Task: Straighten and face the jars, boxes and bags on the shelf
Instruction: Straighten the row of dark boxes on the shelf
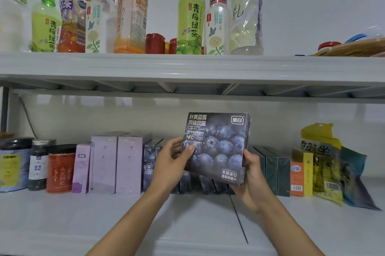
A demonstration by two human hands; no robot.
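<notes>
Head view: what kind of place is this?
Probably a small shop or a mock retail shelf. White shelving carries drink bottles above, with jars, boxes and bags below; both hands hold a blueberry drink box up, front side toward the camera.

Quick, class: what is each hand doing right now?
Left hand: grips the left edge of the blueberry box.
Right hand: grips the same box's lower right corner.
</notes>
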